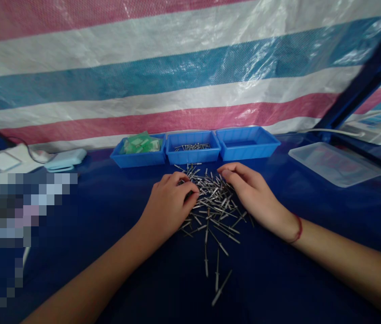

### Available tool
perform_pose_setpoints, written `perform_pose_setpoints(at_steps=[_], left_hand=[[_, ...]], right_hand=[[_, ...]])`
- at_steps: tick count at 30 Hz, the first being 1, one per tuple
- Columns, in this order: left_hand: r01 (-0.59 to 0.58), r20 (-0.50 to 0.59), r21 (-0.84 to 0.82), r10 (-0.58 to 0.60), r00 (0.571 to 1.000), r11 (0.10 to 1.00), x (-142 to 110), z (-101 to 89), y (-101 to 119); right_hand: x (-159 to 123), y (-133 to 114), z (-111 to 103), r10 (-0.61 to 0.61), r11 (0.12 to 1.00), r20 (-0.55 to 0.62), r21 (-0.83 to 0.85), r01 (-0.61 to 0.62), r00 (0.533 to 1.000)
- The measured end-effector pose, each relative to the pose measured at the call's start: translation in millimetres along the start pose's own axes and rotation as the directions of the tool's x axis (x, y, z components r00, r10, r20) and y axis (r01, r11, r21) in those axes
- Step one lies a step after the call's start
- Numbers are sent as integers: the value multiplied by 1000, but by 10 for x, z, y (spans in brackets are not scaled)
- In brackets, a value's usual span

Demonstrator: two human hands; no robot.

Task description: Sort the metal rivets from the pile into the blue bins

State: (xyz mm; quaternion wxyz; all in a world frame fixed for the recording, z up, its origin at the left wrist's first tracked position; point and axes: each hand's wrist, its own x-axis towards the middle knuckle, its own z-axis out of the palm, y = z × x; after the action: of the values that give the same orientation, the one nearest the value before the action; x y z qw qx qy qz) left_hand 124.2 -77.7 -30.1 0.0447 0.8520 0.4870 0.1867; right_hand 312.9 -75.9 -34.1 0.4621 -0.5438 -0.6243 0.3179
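A loose pile of silver blind rivets (215,193) lies on the dark blue table, with a few strung out toward me. At the pile's left edge rests my left hand (172,195), its fingers curled and thumb bent in toward the index finger; whatever they hold is hidden. My right hand (247,184), with a red string at the wrist, reaches over the pile's right side. Its thumb and index fingertip come together above the rivets, and I cannot make out what is between them. Behind the pile, the middle blue bin (193,156) contains more rivets.
The left blue bin (138,160) holds green plastic packets (142,142). A right blue bin (249,152) stands beside the middle one. A translucent plastic lid (335,164) lies at right, a light-blue case (65,159) at left. Striped sheeting (177,72) hangs behind.
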Motion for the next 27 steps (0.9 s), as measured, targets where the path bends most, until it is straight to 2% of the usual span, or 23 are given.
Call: perform_pose_setpoints(at_steps=[4,7,10,14,19,27], left_hand=[[-8,-46,27,9,999,1000,-14,-18,3],[-11,-115,-17,9,993,1000,-28,-74,-14],[0,-166,-139,-24,986,990,-63,-129,2],[14,-163,-301,-66,984,954,-146,-153,92],[-21,-141,-328,-27,990,945,-226,-140,193],[-25,-142,-363,-28,989,931,-237,-145,195]], right_hand=[[8,21,-7,27,996,-94,91,-19,995],[-11,36,1,3,998,-103,64,4,995],[-61,12,10,-117,992,-79,-56,113,990],[-155,-75,17,-337,924,-1,-196,330,942],[-243,-157,28,-381,919,68,-80,385,922],[-281,-141,40,-432,902,55,36,430,900]])
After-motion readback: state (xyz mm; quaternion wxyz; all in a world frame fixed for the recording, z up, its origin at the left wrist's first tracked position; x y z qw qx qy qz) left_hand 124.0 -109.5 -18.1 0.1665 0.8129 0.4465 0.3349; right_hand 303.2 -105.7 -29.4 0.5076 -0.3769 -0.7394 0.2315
